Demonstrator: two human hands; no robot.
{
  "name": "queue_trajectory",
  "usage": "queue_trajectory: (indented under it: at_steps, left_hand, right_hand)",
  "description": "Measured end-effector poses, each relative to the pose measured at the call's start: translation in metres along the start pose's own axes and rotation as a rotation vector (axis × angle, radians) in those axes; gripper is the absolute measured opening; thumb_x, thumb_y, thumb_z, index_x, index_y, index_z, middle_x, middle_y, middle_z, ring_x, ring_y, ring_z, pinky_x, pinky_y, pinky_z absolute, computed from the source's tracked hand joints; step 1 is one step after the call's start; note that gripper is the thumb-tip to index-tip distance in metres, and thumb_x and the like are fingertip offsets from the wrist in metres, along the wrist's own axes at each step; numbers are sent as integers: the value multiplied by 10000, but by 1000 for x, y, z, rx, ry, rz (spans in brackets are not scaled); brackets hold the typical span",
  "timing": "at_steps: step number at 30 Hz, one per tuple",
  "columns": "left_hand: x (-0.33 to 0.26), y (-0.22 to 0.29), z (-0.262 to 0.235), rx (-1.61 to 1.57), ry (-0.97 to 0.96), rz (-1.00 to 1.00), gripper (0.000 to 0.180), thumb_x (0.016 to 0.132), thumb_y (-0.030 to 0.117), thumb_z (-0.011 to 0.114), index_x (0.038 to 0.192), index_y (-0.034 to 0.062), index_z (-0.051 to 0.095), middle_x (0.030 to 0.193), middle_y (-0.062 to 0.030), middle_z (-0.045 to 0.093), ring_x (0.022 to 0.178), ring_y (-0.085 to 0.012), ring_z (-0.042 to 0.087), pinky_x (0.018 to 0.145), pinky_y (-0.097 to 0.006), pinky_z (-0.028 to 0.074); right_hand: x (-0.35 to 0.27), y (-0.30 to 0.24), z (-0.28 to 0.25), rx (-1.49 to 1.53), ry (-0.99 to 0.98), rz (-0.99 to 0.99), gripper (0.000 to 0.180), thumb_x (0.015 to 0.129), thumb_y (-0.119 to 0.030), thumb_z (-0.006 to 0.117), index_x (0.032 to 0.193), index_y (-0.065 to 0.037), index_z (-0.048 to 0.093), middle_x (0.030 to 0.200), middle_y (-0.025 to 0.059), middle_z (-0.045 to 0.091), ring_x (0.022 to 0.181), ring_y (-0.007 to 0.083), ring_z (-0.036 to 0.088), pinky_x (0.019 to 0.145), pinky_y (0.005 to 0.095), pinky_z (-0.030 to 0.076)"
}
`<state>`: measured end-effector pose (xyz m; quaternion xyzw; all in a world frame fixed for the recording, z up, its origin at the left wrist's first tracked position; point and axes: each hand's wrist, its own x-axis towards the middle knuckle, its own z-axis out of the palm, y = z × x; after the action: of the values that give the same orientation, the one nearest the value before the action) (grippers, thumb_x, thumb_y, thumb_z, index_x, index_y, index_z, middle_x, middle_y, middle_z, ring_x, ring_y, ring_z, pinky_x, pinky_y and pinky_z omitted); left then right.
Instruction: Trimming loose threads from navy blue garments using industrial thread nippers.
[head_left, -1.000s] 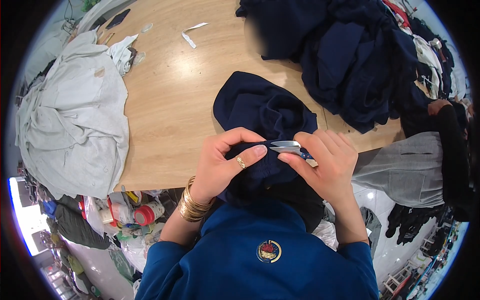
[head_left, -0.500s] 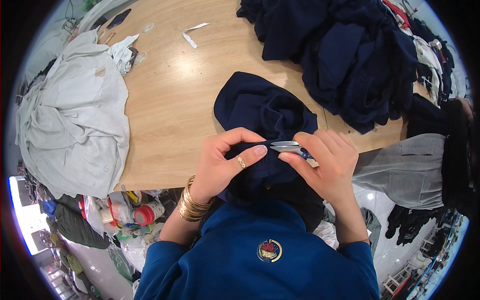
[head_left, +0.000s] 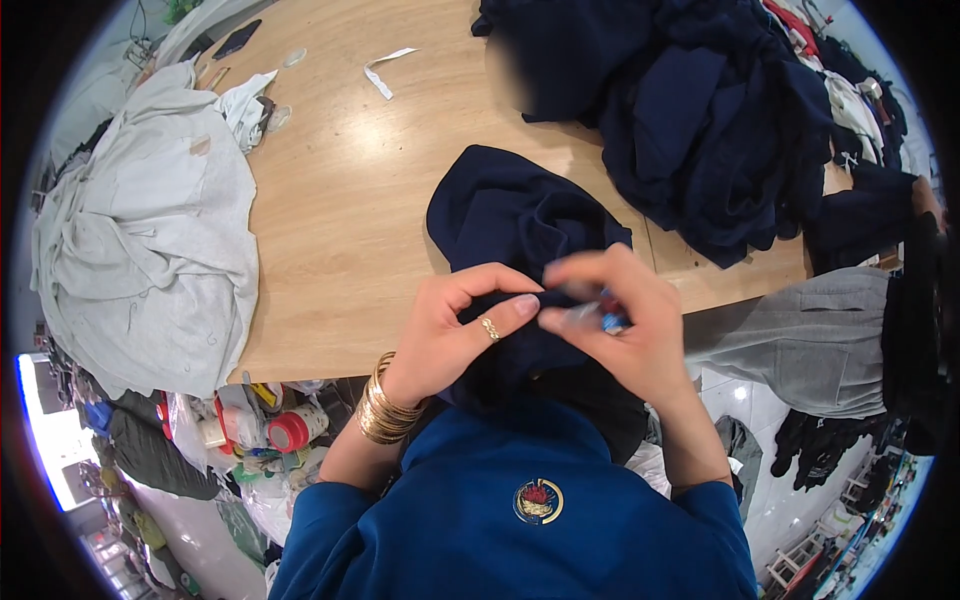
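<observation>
A dark navy garment (head_left: 505, 200) lies bunched at the table's front edge and hangs down toward my lap. My left hand (head_left: 435, 335), with a ring and gold bangles, pinches a fold of it between thumb and index finger. Close beside those fingertips is my right hand (head_left: 645, 325), smeared by motion, its thumb and index finger near the same fold. Small thread snips (head_left: 612, 318) with blue on them sit in its grip; their blades are blurred. I cannot tell whether the right fingertips touch the cloth.
More navy garments (head_left: 710, 130) are heaped at the back right of the wooden table (head_left: 335, 210). A light grey garment (head_left: 150, 240) covers its left side. A white strip (head_left: 378, 75) and a phone (head_left: 237, 38) lie farther back. Someone in grey trousers (head_left: 810, 340) is at the right.
My right hand has shifted left toward the left fingertips, and the snips have turned back into the palm. The left hand keeps its pinch. At the right, the other person's hand and dark cloth have moved.
</observation>
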<state>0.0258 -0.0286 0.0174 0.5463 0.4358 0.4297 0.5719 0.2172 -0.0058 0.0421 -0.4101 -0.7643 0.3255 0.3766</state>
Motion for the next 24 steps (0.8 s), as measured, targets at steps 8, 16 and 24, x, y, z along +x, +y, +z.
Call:
queue_trajectory:
  at_steps: [8,16,24]
  left_hand:
    - [13,14,-6,-84,85,-51,140,843,101,625,902,-23,645,839,-35,640,797,-92,564,743,-229,444]
    - [4,-46,-67,494,-114,-33,472,720,148,696,1149,-3,569,1077,-94,609,983,-190,564,873,-320,440]
    - [9,84,-105,430,121,538,404,867,72,479,1229,-107,457,1058,-157,605,947,-245,585,882,-356,443]
  right_hand:
    - [28,29,-11,333,8,-40,219,700,-117,756,856,-42,620,766,63,567,652,138,551,622,268,440]
    - [59,23,-10,128,19,-229,264,723,-203,731,882,-51,585,823,106,601,772,263,602,650,338,457]
    - [76,12,-19,-170,-29,-215,352,588,-260,774,825,-62,605,729,133,622,747,330,614,644,410,467]
